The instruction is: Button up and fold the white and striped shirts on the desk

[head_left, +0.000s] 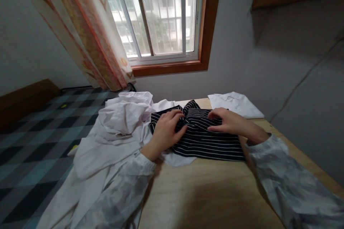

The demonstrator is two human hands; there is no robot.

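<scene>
A black garment with thin white stripes [208, 146] lies loosely spread and creased on the wooden table [199, 189]. My left hand [167, 130] is over its left part, fingers curved and thumb apart. Opposite it, my right hand [231, 124] is over the garment's right part, with a gap between thumb and fingers. Neither hand shows cloth gripped in it; whether the fingertips touch the fabric I cannot tell. Between the hands the cloth is bunched, with a small dark shiny detail I cannot make out. Part of a white cloth shows beneath the striped garment.
A heap of rumpled white clothes [118, 128] covers the table's left side and hangs down beside the checked bed [34, 150]. A flat white garment [235, 103] lies at the back right. Behind are a window [166, 18], a curtain [88, 32] and the wall.
</scene>
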